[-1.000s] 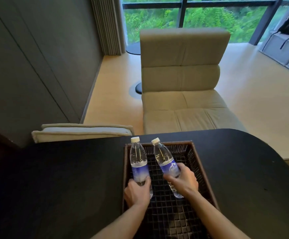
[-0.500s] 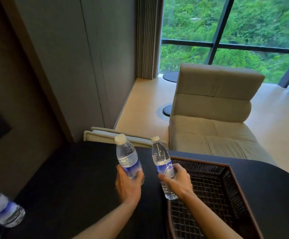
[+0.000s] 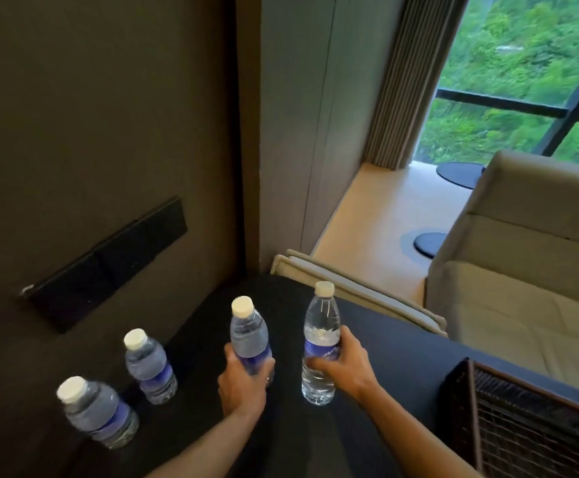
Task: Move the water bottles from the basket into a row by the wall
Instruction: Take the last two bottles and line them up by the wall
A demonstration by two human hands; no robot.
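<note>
Four water bottles are standing upright on the black table (image 3: 384,339), caps up, long axes vertical, lining up beside the dark wall (image 3: 108,132). The nearest bottle (image 3: 96,414) and the second bottle (image 3: 150,369) are standing free. The left hand (image 3: 243,381) is wrapping closed around the lower half of the third bottle (image 3: 248,334), forearm reaching in from below. The right hand (image 3: 345,362) is gripping the fourth bottle (image 3: 321,343) at its blue label, fingers curling around from the right side. The woven basket (image 3: 522,419) is sitting at the lower right, well apart from the bottles.
</note>
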